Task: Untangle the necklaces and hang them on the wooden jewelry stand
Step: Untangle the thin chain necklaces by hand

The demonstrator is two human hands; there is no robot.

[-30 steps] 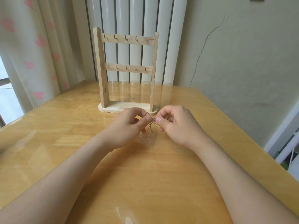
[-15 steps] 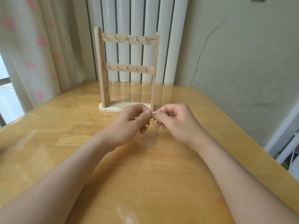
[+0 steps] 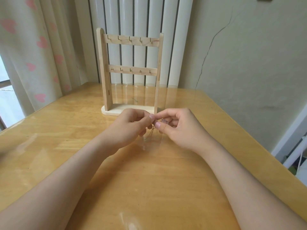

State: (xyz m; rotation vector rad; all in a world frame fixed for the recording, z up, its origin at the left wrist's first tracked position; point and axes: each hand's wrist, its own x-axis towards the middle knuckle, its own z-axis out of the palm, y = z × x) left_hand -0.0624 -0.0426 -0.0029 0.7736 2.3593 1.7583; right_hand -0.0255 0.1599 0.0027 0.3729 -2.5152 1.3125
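A thin tangle of necklaces (image 3: 153, 129) hangs between my two hands just above the wooden table (image 3: 149, 180). My left hand (image 3: 131, 125) pinches the chains with thumb and forefinger. My right hand (image 3: 177, 127) pinches the same tangle from the right, and a small pinkish pendant (image 3: 165, 121) shows between its fingers. Loose strands droop down toward the table. The wooden jewelry stand (image 3: 131, 72) is upright behind the hands, with two bars of small metal hooks, all bare.
A white radiator (image 3: 141, 22) and a cracked wall stand behind the stand. A curtain with pink hearts (image 3: 33, 55) hangs at the left. The table's right edge (image 3: 259, 146) drops off near a white frame.
Both hands have lifted slightly and drawn closer to the stand's base. The right hand's fingers have shifted on the tangle, exposing the pendant.
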